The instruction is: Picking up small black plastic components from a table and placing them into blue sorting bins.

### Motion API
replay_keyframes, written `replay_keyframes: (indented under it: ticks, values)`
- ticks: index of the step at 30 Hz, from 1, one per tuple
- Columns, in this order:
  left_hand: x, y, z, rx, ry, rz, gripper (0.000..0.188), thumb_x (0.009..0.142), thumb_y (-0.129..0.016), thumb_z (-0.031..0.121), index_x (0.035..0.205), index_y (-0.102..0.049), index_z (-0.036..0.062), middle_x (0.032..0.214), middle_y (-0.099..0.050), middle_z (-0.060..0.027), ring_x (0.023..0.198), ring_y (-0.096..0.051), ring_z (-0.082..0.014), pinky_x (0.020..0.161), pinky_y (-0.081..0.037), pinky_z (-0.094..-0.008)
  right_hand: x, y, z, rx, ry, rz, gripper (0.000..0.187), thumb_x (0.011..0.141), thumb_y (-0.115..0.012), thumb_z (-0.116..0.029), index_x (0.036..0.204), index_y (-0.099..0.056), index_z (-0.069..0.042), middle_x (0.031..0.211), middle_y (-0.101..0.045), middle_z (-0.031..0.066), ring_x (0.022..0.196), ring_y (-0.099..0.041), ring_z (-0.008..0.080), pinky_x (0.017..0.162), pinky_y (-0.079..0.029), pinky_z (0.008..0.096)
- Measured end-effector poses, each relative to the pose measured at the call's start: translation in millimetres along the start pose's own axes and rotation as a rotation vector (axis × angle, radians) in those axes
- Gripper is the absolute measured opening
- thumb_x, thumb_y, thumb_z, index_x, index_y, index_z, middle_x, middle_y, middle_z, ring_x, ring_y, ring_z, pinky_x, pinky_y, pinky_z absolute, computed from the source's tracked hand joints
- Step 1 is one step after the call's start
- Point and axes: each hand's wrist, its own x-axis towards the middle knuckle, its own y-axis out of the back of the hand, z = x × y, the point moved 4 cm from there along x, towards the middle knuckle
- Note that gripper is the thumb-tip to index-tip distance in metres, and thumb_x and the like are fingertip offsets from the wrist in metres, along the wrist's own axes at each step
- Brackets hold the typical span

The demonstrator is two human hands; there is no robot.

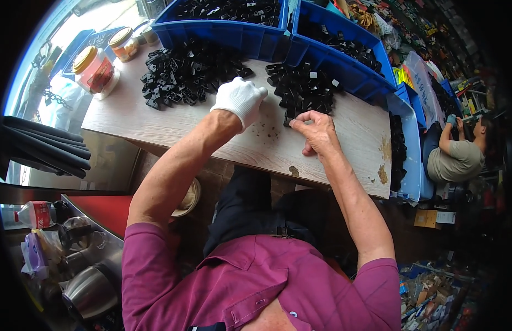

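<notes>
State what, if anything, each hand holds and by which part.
The right hand seemingly pinches a small black piece by its near end; whether the left hand holds anything is hidden.

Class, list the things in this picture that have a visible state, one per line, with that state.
Left hand: white-gloved, curled, grip hidden
Right hand: bare, fingertips at right pile's near edge
Left pile: loosely heaped
Right pile: heaped
Left blue bin: open-topped, filled
Front jar: lidded, upright
Tabletop: surface patchily worn
</notes>
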Motion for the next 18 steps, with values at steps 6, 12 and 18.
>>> replay_keyframes:
  ticks: [6,12,18]
  values:
    - [4.4,-1.6,-4.2,-0.270,0.054,-0.028,0.024,0.087,-0.062,0.013,0.107,-0.075,0.0102,0.097,-0.075,-0.0186,0.089,-0.073,-0.0374,0.078,-0.060,-0.0448,-3.9,-0.9,4.3,0.009,0.000,-0.030,0.022,0.085,-0.079,-0.020,0.097,-0.068,-0.004,0.062,-0.059,0.0007,0.038,-0.048,0.0099,0.037,-0.045,0.0288]
    - [-6.4,-15.5,-14.3,-0.662,0.129,0.199,0.028,0.090,-0.059,0.013,0.113,-0.074,0.0074,0.104,-0.073,-0.0197,0.096,-0.070,-0.0394,0.086,-0.056,-0.0451,-5.7,2.6,3.0,0.077,0.077,-0.080,0.031,0.086,-0.077,-0.013,0.114,-0.067,-0.003,0.059,-0.056,-0.0014,0.041,-0.050,0.0080,0.038,-0.048,0.0273]
    - [-6.1,-20.3,-22.6,-0.558,0.165,0.133,0.032,0.092,-0.054,0.009,0.118,-0.074,0.0099,0.112,-0.072,-0.0190,0.103,-0.069,-0.0392,0.092,-0.055,-0.0433,-2.4,-2.0,-5.8,0.072,0.133,-0.102,0.045,0.086,-0.072,-0.006,0.130,-0.064,-0.004,0.058,-0.055,-0.0026,0.044,-0.052,0.0067,0.038,-0.049,0.0258]
